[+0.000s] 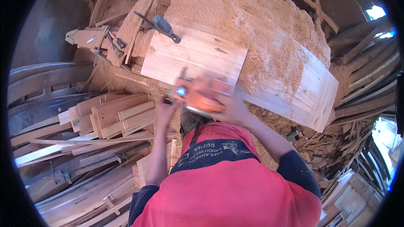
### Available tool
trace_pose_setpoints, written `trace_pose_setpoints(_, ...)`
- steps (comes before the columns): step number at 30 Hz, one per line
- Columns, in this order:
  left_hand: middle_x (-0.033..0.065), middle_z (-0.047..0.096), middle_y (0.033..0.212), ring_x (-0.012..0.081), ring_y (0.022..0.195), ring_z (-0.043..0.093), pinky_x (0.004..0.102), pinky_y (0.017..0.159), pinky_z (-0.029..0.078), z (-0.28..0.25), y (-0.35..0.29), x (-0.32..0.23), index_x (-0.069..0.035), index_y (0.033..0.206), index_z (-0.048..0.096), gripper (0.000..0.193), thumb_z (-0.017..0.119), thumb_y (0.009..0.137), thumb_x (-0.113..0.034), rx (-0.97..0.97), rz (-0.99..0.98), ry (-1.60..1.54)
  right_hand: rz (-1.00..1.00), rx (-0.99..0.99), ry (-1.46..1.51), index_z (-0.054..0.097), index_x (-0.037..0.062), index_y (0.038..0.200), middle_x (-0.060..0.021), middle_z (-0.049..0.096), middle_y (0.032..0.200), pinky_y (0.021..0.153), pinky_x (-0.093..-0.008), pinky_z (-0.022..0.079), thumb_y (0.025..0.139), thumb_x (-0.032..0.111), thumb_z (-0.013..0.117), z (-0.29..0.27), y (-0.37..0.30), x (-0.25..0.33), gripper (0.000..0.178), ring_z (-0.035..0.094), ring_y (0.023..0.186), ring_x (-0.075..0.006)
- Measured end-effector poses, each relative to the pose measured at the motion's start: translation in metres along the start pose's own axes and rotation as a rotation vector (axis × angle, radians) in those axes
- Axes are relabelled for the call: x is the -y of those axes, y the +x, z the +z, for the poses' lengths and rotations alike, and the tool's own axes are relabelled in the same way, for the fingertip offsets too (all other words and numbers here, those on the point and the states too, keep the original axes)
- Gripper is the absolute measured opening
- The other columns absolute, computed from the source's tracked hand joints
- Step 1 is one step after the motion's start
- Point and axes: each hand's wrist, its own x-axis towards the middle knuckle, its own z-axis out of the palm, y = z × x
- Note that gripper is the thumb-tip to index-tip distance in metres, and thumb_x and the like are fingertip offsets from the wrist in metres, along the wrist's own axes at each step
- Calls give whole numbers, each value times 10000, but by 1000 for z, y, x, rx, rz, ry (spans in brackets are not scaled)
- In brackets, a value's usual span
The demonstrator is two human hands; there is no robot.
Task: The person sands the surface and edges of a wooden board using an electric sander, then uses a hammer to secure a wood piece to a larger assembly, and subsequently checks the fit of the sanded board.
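Near the middle of the view, both hands hold an orange power tool. It looks blurry, so its exact kind is hard to tell. The left hand grips the left end of the tool, close to a small blue and silver part. The right hand is wrapped around the right side of the tool. The tool sits at the near edge of a short pale wood board.

That short board lies flat on top of a long wide plank, which runs off to the right. A big heap of sawdust and wood shavings covers the far side of the plank and touches the back of the short board. A dark tool with a blue-grey handle rests on the far left corner of the short board.

To the left of the hands lies a stack of short wood blocks. Long thin wood strips lie lower left. More scrap wood is piled on the right. The person wears a red shirt with dark sleeves.
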Motion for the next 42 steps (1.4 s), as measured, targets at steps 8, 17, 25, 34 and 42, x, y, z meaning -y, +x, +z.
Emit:
trace_pose_setpoints(8, 143, 624, 907, 237, 829, 613, 357, 711, 511, 70, -62, -27, 47, 961, 567, 753, 926, 603, -509, -2, 71, 71, 10, 20, 86, 678, 72, 1076, -168, 694, 1015, 821, -449, 542, 678, 310, 830, -44, -70, -39, 488, 673, 943, -367)
trace_pose_setpoints(17, 145, 697, 931, 213, 828, 655, 331, 749, 533, -30, 10, 1, 104, 1137, 625, 829, 924, 641, -488, -197, 36, 20, -92, -29, 19, 654, 74, 930, -170, 690, 844, 755, -475, 536, 706, 375, 820, 24, 36, 20, 410, 680, 825, -383)
trace_pose_setpoints(25, 135, 716, 1010, 182, 894, 659, 308, 810, 525, -136, 94, 30, 91, 1169, 643, 809, 900, 685, -504, -360, 51, 29, -160, -32, 11, 635, 34, 871, -196, 693, 809, 715, -496, 540, 767, 416, 763, 88, 152, 90, 416, 688, 786, -380)
trace_pose_setpoints(34, 77, 699, 1028, 126, 857, 611, 279, 732, 493, -181, 127, 25, 79, 1290, 597, 640, 765, 887, -389, -273, -35, -133, -184, -3, 149, 640, -5, 852, -253, 685, 865, 754, -504, 534, 758, 335, 749, 107, 198, 109, 369, 672, 834, -420)
trace_pose_setpoints(42, 124, 665, 923, 198, 810, 627, 334, 704, 517, 35, -42, -38, 45, 1071, 593, 758, 924, 628, -473, -27, -21, 89, -18, 38, 1, 662, 80, 1123, -159, 694, 994, 759, -438, 544, 716, 321, 828, -25, -33, -27, 501, 680, 879, -364)
